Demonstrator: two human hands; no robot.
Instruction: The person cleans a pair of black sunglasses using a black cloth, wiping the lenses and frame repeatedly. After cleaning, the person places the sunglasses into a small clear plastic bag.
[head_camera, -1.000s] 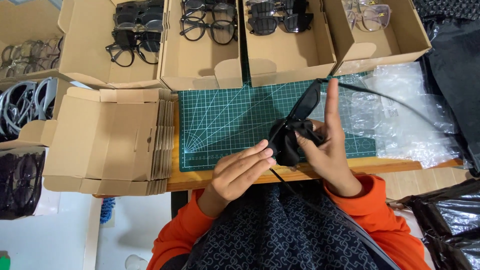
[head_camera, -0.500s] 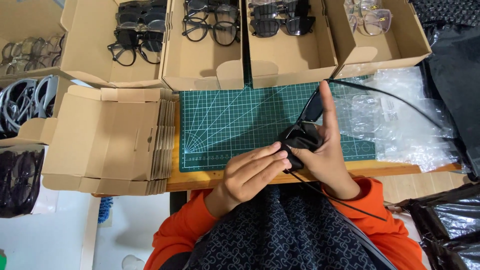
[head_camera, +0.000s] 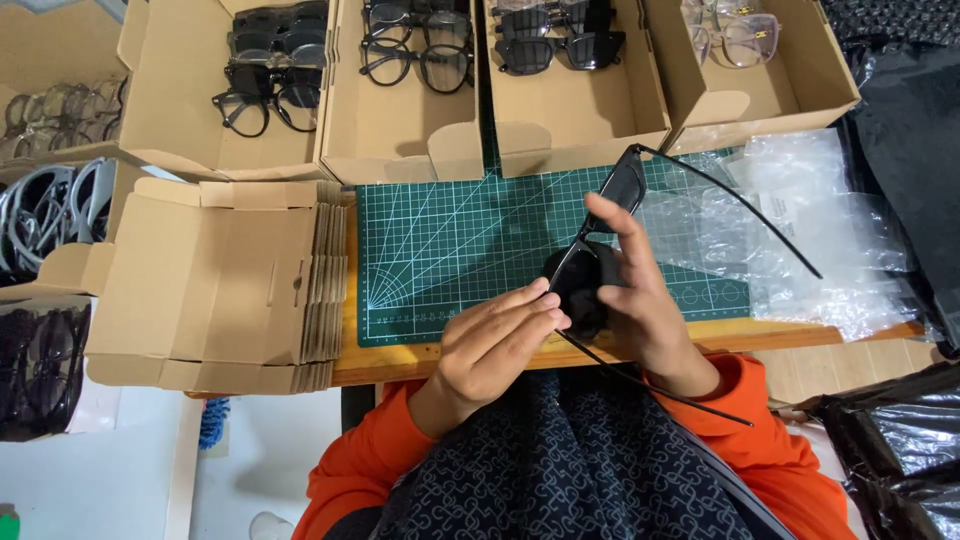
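Observation:
A pair of black sunglasses with its arms unfolded is held above the near edge of a green cutting mat. My right hand grips it around the near lens, fingers spread along the frame. My left hand presses a black cloth against that lens with its fingertips. One thin arm points to the right over the clear plastic bags, the other runs down toward my lap.
Open cardboard boxes with several glasses line the back of the table. A stack of flat folded cartons lies left of the mat. Clear plastic bags lie to the right, black bags at lower right.
My left hand has moved right and closed in on the lens with the cloth. The sunglasses have shifted slightly in my right hand.

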